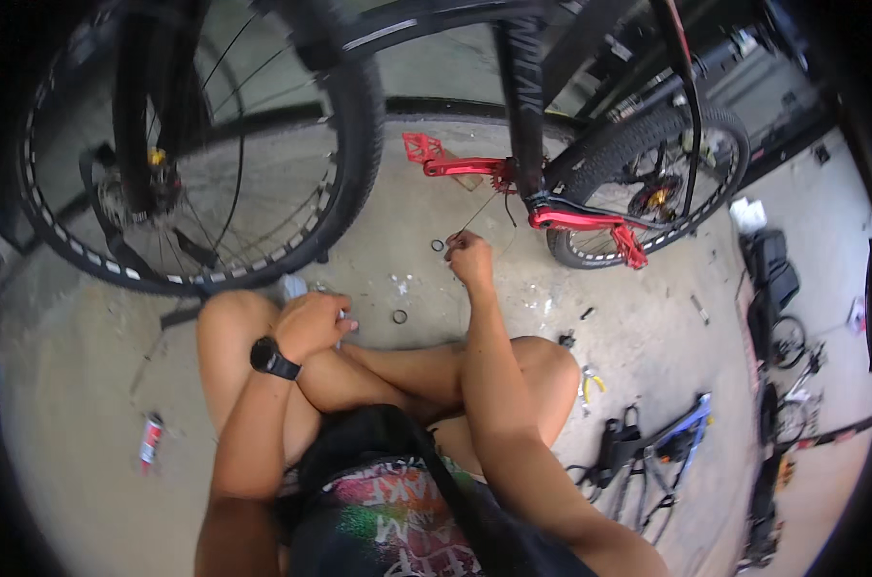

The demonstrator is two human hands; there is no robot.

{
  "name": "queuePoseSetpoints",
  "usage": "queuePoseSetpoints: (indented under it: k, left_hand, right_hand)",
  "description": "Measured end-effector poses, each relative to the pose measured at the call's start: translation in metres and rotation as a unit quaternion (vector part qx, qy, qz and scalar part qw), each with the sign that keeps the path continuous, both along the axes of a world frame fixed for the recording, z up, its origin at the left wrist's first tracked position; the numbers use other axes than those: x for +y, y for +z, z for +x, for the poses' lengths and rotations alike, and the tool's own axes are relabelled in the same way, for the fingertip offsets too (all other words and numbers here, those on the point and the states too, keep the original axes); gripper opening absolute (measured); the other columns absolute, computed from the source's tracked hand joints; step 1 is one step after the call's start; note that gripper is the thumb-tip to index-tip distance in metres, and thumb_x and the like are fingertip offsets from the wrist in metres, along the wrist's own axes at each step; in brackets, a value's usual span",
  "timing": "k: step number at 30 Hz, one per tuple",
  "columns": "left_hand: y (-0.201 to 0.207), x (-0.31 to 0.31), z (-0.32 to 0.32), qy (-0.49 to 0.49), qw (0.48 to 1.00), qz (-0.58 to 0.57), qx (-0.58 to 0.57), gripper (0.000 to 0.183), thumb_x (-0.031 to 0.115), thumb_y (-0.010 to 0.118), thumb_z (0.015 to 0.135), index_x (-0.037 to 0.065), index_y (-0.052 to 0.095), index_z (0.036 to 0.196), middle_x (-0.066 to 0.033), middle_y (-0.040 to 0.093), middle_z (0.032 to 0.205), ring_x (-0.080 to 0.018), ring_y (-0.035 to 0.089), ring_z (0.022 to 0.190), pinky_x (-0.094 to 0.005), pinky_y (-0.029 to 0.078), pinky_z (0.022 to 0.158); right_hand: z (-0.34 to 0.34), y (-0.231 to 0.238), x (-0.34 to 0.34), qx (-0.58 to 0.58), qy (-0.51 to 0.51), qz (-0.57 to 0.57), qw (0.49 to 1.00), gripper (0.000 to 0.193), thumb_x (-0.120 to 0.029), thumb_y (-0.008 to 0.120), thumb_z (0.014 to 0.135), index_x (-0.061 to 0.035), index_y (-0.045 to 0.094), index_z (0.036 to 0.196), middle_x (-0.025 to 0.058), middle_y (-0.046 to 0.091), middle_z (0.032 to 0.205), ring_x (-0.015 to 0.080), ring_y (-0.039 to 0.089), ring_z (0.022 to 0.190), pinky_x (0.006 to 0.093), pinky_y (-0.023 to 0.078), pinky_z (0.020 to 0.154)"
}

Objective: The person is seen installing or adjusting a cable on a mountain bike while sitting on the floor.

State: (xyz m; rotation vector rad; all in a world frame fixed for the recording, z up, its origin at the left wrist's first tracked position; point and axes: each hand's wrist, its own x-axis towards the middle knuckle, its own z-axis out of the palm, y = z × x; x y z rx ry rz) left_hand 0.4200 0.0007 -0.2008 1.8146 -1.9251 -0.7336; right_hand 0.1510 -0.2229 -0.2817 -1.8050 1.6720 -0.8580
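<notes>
My right hand (469, 258) reaches forward, its fingers pinched on a thin cable (476, 213) that runs up toward the red crank (469, 167) of a black mountain bike (524, 106). A small dark ring (437, 245) lies on the floor just left of those fingers. My left hand (313, 325), with a black watch (268, 357) on its wrist, rests over my crossed legs. Its fingers are curled round something pale and greyish, mostly hidden. Another dark ring (399, 316) sits on the floor between my hands.
The front wheel (359, 144) stands close at the left, the rear wheel (590, 183) farther right. A red-and-white tube (151, 438) lies at the left. Yellow-handled pliers (591, 385) and a blue bike frame (681, 423) are at the right. More bikes (792, 385) stand beyond.
</notes>
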Motion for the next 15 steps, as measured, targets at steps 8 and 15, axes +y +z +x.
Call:
queuePoseSetpoints:
  k: [8,15]
  left_hand:
    - [-0.001,0.013,0.012,-0.016,0.997,-0.059,0.05,0.026,0.024,0.076,0.084,0.003,0.071,0.099,-0.019,0.072,0.086,-0.0394,0.07,0.086,-0.0483,0.054,0.076]
    - [0.001,0.013,0.013,-0.03,0.998,-0.038,0.041,0.026,0.025,0.076,0.084,0.003,0.07,0.096,-0.0221,0.071,0.089,-0.044,0.068,0.088,-0.0505,0.053,0.077]
  right_hand:
    - [-0.004,-0.019,0.014,-0.021,-0.064,0.062,0.996,0.017,-0.004,0.05,0.094,-0.0015,0.066,0.098,0.0139,0.069,0.068,0.0209,0.067,0.053,0.0342,0.054,0.051]
    - [-0.005,-0.012,0.01,-0.178,-0.126,0.147,0.965,0.018,0.0,0.044,0.093,-0.0016,0.061,0.101,0.0135,0.067,0.07,0.0211,0.065,0.052,0.0323,0.052,0.046]
